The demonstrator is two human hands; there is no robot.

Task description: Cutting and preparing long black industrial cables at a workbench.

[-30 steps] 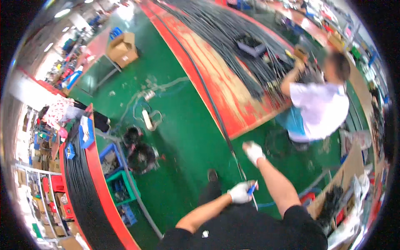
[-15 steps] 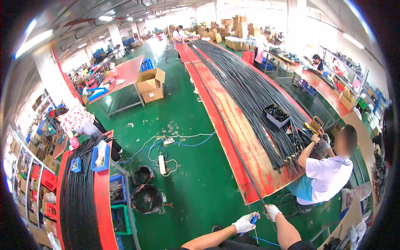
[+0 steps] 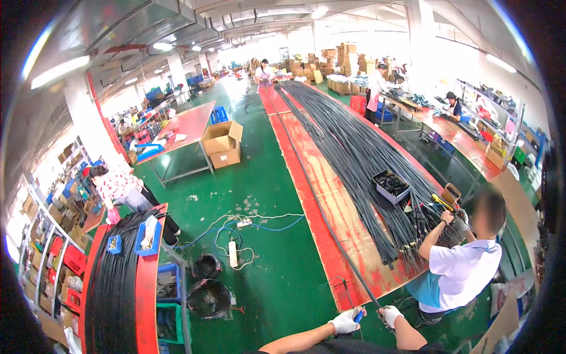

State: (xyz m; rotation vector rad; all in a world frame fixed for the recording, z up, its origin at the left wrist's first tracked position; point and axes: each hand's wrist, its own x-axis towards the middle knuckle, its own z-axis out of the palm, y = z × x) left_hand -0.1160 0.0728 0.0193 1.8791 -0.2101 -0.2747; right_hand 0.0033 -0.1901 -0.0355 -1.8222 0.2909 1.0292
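Observation:
My left hand point(image 3: 345, 322), in a white glove, is closed around a small blue-handled tool point(image 3: 359, 316) just off the near end of the long red table. Its exact kind is hard to make out. Also gloved in white, my right hand point(image 3: 390, 317) grips the near end of a long black cable point(image 3: 358, 273). That cable stretches away along the table's left side. A thin dark strand point(image 3: 345, 288) lies at the near corner, close to my left hand.
Many black cables cover the long red table point(image 3: 306, 203); a grey bin point(image 3: 391, 186) of small black parts rests on them. At right, a seated co-worker point(image 3: 463, 265) handles cable ends. A cable-covered table point(image 3: 147, 289) stands left. Cords and a white power strip point(image 3: 233, 254) lie on the green floor.
The view has tilted up and swung slightly left. Both my hands are now nearer the table's near edge, still holding the blue-handled tool and the cable.

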